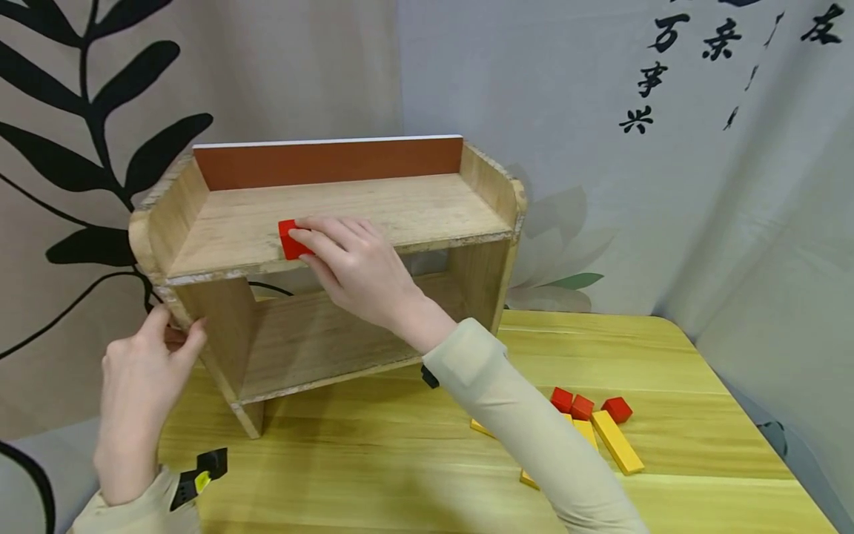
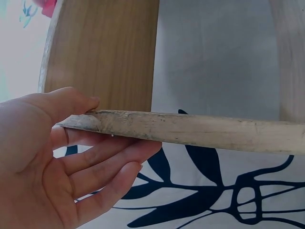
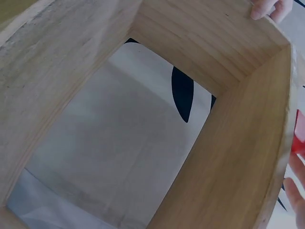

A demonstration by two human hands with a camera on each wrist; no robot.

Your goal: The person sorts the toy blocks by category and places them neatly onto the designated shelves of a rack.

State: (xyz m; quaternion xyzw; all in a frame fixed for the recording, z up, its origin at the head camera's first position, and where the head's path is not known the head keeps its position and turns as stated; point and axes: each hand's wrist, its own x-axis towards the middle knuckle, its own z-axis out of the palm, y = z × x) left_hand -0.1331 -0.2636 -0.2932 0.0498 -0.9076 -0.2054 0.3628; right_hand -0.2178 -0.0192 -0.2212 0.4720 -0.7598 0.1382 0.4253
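A small two-tier wooden shelf (image 1: pixel 414 204) with a reddish-brown back strip stands at the table's far left. My left hand (image 1: pixel 136 386) grips the front edge of its left side panel. In the left wrist view, the thumb of that hand (image 2: pixel 71 162) lies on the panel's inner face, fingers on the outer. With my right hand (image 1: pixel 367 274) I pinch a red cube (image 1: pixel 287 241) at the upper board's front edge; whether it touches the board I cannot tell. Only fingers (image 3: pixel 295 191) and part of the red cube (image 3: pixel 299 126) show at the right wrist view's edge.
Several red cubes (image 1: pixel 617 409) and yellow strips (image 1: pixel 617 443) lie on the wooden table (image 1: pixel 347 475) to the right, partly behind my right sleeve (image 1: pixel 534 423). Light curtains with dark leaf prints and characters hang behind the shelf.
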